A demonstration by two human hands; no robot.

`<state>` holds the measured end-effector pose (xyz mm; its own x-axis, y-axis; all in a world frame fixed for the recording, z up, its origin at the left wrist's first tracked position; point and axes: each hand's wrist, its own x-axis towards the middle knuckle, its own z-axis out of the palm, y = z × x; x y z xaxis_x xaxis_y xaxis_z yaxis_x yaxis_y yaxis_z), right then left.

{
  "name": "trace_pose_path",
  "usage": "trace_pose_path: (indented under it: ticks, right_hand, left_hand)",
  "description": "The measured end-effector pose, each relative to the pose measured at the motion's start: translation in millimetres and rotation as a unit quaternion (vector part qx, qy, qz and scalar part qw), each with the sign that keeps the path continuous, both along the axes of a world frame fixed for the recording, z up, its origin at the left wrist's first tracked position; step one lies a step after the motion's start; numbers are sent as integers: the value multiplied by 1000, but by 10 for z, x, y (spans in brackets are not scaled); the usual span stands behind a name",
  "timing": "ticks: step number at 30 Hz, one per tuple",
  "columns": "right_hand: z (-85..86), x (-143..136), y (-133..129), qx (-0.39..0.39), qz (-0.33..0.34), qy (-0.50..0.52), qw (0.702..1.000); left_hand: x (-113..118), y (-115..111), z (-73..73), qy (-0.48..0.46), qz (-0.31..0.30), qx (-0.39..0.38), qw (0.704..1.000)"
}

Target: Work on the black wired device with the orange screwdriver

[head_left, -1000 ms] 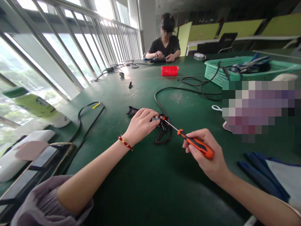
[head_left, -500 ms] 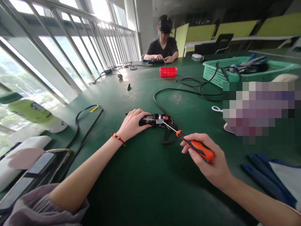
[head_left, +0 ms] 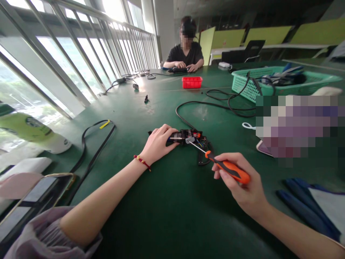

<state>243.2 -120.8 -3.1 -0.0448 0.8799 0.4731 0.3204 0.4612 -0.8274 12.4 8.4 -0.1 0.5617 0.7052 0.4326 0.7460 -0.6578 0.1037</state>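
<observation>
My left hand (head_left: 161, 142) is wrapped over the left end of an opened corded power tool (head_left: 185, 137), holding it on the green table. Its black housing is partly off, so a silver metal part, an orange-red piece and thin wires show; its exact kind I cannot make out. In my right hand (head_left: 244, 183) is a screwdriver (head_left: 229, 169) with an orange and black handle. The screwdriver's shaft points up and left, and its tip is at the silver part inside the tool. My palm hides the tool's left end.
Across the table (head_left: 161, 201), a person (head_left: 185, 46) handles a dark tool. A red bin (head_left: 192, 82) and a green basket (head_left: 245, 84) stand further back. A black cord (head_left: 199, 102) crosses the table. At left are a bottle (head_left: 29, 126), phone (head_left: 40, 194) and strap (head_left: 84, 140); gloves (head_left: 304, 205) lie right.
The power tool has shifted slightly right with my left hand on it. My right hand and the screwdriver moved a little right too, the tip staying at the silver part.
</observation>
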Motion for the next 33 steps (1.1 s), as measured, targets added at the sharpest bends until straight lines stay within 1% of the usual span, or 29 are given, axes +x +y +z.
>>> trace_pose_path:
  ticks: [3,7,9,11,14,16,18,21,23,27,29,31,33]
  right_hand:
    - [-1,25,2,-5,4,-24,1000]
    - [26,35,1,14,10,-43,999]
    - [33,20,1,14,-11,-28,999]
    - [23,-1,4,30,-48,-8,998]
    - [-15,-17,17,96,-104,16,990]
    - [-29,-13,20,129,-126,17,983]
    - [-18,-3,12,131,-124,-14,983]
    - [27,13,-4,111,-96,-75,986]
    - [38,20,-7,111,-86,-94,986]
    - [-13,26,7,144,-125,-67,979]
    - [-29,25,12,165,-126,-66,976]
    - [-13,24,10,186,-109,-105,971]
    - [16,26,5,190,-93,-150,966]
  left_hand:
    - [9,-26,21,-2,-6,-1,1000]
    - [11,-50,48,-1,-13,-6,1000]
    - [8,-56,56,2,-15,-7,1000]
    - [6,-60,61,6,-16,-7,1000]
    - [6,-62,64,11,-13,-4,1000]
    - [4,-62,61,12,-12,-3,1000]
    - [1,-59,55,10,-11,-2,1000]
    - [-4,-51,44,8,-11,0,1000]
    - [-5,-48,38,9,-11,1,1000]
    - [-8,-43,31,13,-8,3,1000]
    - [-9,-37,29,14,-7,3,1000]
    - [-10,-27,29,16,-4,4,1000]
    - [-9,-15,30,17,-3,4,1000]
